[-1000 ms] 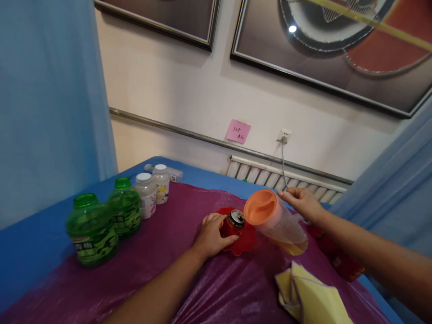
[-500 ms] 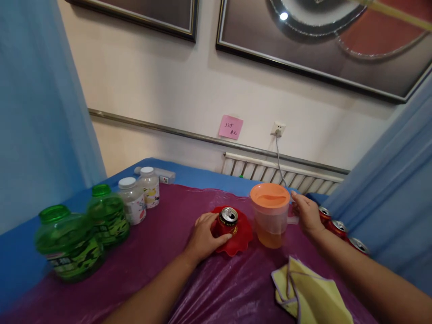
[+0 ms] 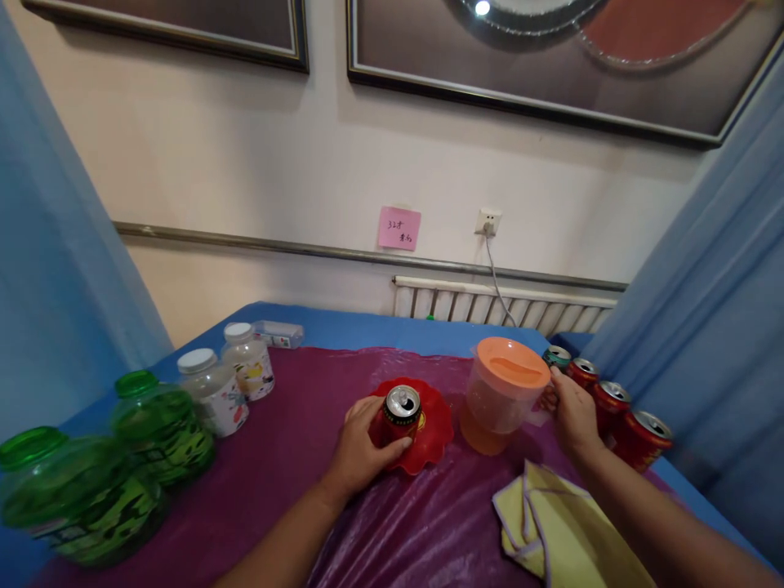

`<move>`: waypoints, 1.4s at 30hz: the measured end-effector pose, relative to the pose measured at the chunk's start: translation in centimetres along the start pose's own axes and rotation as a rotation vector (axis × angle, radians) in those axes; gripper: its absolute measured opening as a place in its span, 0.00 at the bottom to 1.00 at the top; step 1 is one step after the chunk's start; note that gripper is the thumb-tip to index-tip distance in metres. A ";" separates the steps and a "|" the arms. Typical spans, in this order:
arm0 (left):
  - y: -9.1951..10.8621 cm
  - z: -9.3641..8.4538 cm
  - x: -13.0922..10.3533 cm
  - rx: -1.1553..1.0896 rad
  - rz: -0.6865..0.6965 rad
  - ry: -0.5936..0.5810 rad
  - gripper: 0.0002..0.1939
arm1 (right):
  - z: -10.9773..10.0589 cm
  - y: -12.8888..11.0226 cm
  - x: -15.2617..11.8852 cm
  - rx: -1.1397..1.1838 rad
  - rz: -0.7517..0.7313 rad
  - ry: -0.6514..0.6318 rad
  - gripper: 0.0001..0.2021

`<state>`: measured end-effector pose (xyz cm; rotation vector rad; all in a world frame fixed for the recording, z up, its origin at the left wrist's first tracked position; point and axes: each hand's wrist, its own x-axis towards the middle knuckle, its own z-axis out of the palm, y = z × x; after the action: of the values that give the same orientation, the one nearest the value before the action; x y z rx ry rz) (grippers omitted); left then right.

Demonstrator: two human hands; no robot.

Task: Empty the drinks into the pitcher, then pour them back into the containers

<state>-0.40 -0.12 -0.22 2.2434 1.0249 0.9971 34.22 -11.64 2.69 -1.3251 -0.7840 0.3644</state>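
Observation:
My left hand (image 3: pixel 361 445) is closed around a dark red drink can (image 3: pixel 399 425) with an opened silver top. The can stands upright on a red, wavy-edged plate (image 3: pixel 436 412). On the right, my right hand (image 3: pixel 574 408) grips the handle of a clear plastic pitcher (image 3: pixel 495 402) with an orange lid. Amber liquid fills its lower part. The pitcher leans a little, its lid toward my right hand; whether its base touches the table I cannot tell. A folded yellow cloth (image 3: pixel 554 523) lies below it, partly under my right forearm in view.
Two green jars (image 3: pixel 79 498) and two clear jars with white lids (image 3: pixel 248 363) line the left side. A clear plastic container (image 3: pixel 278 333) lies behind them. Several opened cans (image 3: pixel 640 441) stand at the right. Purple plastic sheeting (image 3: pixel 294 457) covers the blue table.
My right hand has closed on the pitcher's handle, and the pitcher has tipped slightly toward it. My left hand stays on the can. The camera view has shifted right.

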 end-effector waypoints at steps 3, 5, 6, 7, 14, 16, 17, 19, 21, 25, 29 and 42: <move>0.1 -0.2 0.1 -0.007 -0.004 -0.009 0.31 | -0.4 -0.3 -0.5 -0.026 0.021 0.040 0.25; 0.1 -0.3 0.1 -0.004 -0.004 -0.008 0.30 | -0.7 -0.8 -1.1 -0.138 -0.071 0.127 0.23; 0.1 -0.3 0.1 0.000 -0.002 -0.005 0.30 | -0.8 -1.1 -1.6 -0.191 -0.163 0.200 0.21; 0.1 -0.3 0.1 0.004 0.002 -0.002 0.30 | -0.8 -1.4 -2.3 -0.230 -0.281 0.272 0.19; 0.3 -0.1 0.1 0.013 0.094 0.007 0.31 | 3.7 -2.4 -10.5 -0.410 -0.643 -0.111 0.18; 0.3 0.0 0.1 0.009 0.113 0.004 0.32 | 6.3 -2.1 -12.1 -0.454 -0.501 -0.295 0.24; 0.3 0.0 0.0 0.007 0.120 0.005 0.32 | 7.6 -2.0 -12.6 -0.465 -0.424 -0.361 0.27; 0.1 0.0 0.0 0.007 0.133 0.010 0.32 | 10.0 -1.9 -13.0 -0.482 -0.288 -0.434 0.32; -0.2 0.0 0.1 0.005 0.151 0.012 0.33 | 11.9 -2.2 -12.9 -0.479 -0.202 -0.457 0.37; -1.2 0.3 0.5 -0.007 0.224 0.015 0.33 | 14.1 -3.3 -12.3 -0.394 -0.168 -0.472 0.37; -2.2 0.7 1.1 0.017 0.279 0.043 0.29 | 14.9 -3.4 -11.9 -0.357 -0.123 -0.418 0.37; -3.1 0.0 1.8 -0.065 0.183 0.012 0.28 | 5.2 -5.2 -13.5 -0.262 -0.150 -0.163 0.31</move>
<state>-0.90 3.15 -1.51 2.3109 0.7909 1.1043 20.17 -17.89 3.82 -1.4819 -1.0902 0.2579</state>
